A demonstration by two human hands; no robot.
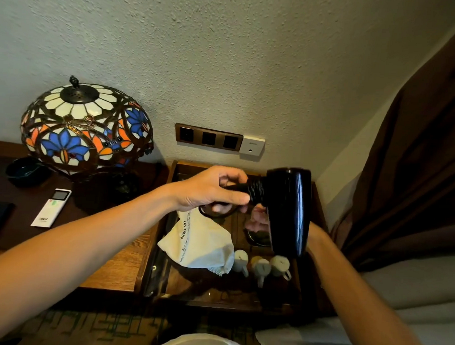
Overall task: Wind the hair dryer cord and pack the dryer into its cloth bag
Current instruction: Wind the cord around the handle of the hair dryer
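nearest the camera, two bare forearms reach forward over a patterned carpet [89, 325] and the edge of a bed [409, 292] that lies under the right arm. the left hand [210, 190] is closed around the black handle of the hair dryer [288, 211], thumb and fingers pinching the cord [257, 192] where it is wrapped in tight turns around that handle; a loose loop of cord hangs just below this hand. the right hand [258, 218] sits behind the dryer's glossy black barrel, mostly hidden by it, so i cannot tell how it grips; only some fingers show beside the handle. the dryer is held in the air between both hands, barrel standing roughly upright, above a wooden tray [174, 167].

directly beneath the left hand, the white cloth bag [202, 244] lies crumpled in the tray, with printed lettering on it. to the right of the bag, below the dryer, three small pale cups [261, 265] stand close together.

left of the left forearm, on the dark table [24, 202], lie a white remote [51, 207] and a dark bowl [25, 171], with a stained-glass lamp [86, 129] beyond them. farther off, past both hands, a row of wall sockets [209, 139] is set in the textured wall, and a brown curtain [417, 167] hangs to the right of the right arm.
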